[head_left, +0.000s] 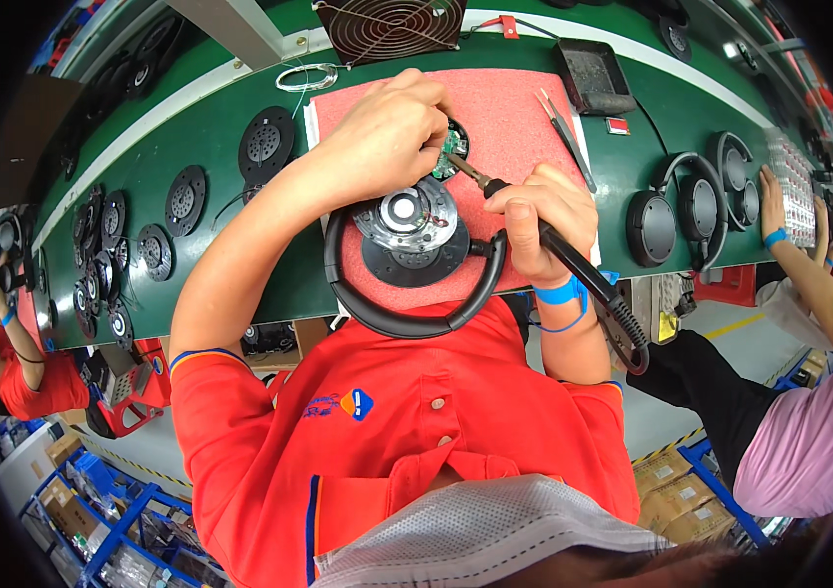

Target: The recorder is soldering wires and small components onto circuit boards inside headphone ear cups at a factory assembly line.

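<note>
My right hand [549, 220] is wrapped round a soldering iron [469, 171], its tip at the green circuit board [453, 145] in a round black earcup part. At the board's near left edge, my left hand [392, 132] is closed in a pinch; whatever its fingertips hold is hidden. Below the hands lies a headphone, its black headband [363, 306] curving toward me. Its round speaker part [405, 214], with a clear rim and silver centre, rests over a black earcup [412, 269]. All of this is on a pink foam mat [505, 108].
Tweezers [567, 137] lie at the mat's right edge, near a black metal tray [595, 78]. A fan [392, 29] stands at the back. Several black speaker discs [184, 201] spread leftward; finished-looking headphones [652, 227] lie right. Co-workers' arms [808, 265] show at both sides.
</note>
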Tool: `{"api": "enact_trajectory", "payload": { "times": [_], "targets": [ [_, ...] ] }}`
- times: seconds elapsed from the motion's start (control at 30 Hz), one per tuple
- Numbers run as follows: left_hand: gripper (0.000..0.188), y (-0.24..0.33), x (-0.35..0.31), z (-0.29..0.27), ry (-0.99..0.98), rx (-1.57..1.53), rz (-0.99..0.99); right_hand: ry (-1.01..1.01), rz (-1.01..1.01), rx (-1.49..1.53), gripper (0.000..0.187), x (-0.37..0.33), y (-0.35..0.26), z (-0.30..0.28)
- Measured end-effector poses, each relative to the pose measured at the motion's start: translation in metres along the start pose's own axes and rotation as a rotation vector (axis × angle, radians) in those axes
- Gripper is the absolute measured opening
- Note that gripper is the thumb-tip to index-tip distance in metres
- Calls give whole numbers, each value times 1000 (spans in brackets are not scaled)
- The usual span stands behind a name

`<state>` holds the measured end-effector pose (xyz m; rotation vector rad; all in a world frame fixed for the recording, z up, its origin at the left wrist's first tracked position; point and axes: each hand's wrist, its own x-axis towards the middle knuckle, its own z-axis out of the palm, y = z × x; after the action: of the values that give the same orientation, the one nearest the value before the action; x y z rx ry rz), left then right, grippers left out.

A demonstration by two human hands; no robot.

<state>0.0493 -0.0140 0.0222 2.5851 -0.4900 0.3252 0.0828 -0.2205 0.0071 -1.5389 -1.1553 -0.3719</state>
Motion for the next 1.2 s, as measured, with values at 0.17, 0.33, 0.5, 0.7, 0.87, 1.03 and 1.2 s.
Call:
{"api": "enact_trajectory", "payload": {
  "times": [0.17, 0.33, 0.5, 0.7, 0.87, 1.03, 1.2],
  "targets": [
    [5, 0, 1, 0, 8, 38, 25, -27, 11, -3, 26, 1, 0, -1],
    [3, 1, 3, 0, -12, 47, 12, -20, 1, -5, 26, 0, 1, 0],
    [3, 0, 3, 1, -11, 60, 9, -4, 2, 2, 26, 1, -2, -3],
    [3, 0, 2, 1, 3, 56, 14, 37, 2, 13, 28, 1, -1, -1],
    [9, 7, -3, -8, -41, -103, -153, 45, 11, 17, 28, -1, 0, -3],
    [16, 3, -15, -4, -28, -211, -321, 33, 21, 10, 28, 2, -1, -2],
    [12, 5, -13, 5, 24, -117, -381, 18, 17, 4, 27, 1, -1, -1]
  ]
}}
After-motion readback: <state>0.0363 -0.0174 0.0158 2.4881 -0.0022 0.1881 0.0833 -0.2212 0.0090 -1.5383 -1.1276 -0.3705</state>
